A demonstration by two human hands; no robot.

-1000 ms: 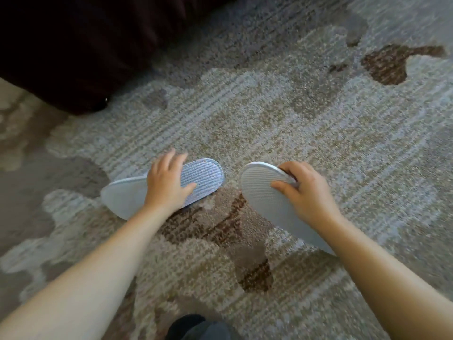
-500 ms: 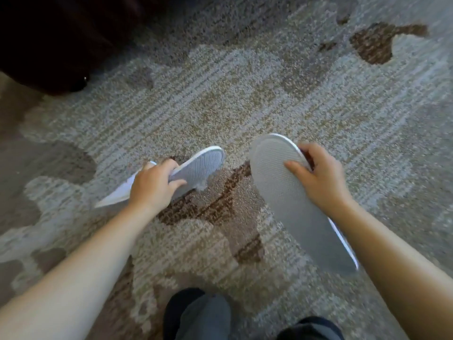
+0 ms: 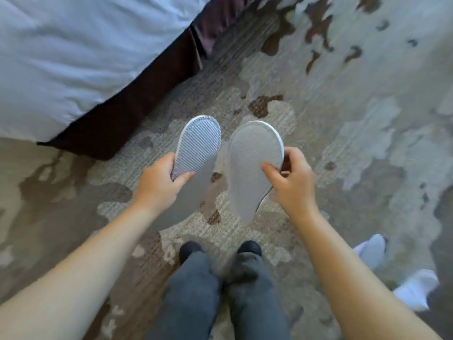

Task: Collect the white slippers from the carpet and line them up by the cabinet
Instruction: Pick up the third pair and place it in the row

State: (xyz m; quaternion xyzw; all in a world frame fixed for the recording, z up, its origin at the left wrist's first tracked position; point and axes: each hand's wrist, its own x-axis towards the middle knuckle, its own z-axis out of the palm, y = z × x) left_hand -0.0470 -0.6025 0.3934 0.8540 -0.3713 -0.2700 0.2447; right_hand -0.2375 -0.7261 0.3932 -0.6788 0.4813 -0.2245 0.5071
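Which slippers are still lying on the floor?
The two white slippers at the lower right, one and another, lie on the carpet. The other two are held up, soles showing, in the left hand and right hand.

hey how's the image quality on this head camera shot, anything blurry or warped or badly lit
Head view: wide-angle warp bends the bed edge and stretches the forearms at the bottom corners; soft, even daylight, no glare or hard shadows; the slipper in the left hand shows crisp sole texture at the toe, while the slipper in the right hand looks softer; white shapes at lower right are smeared, unidentifiable.
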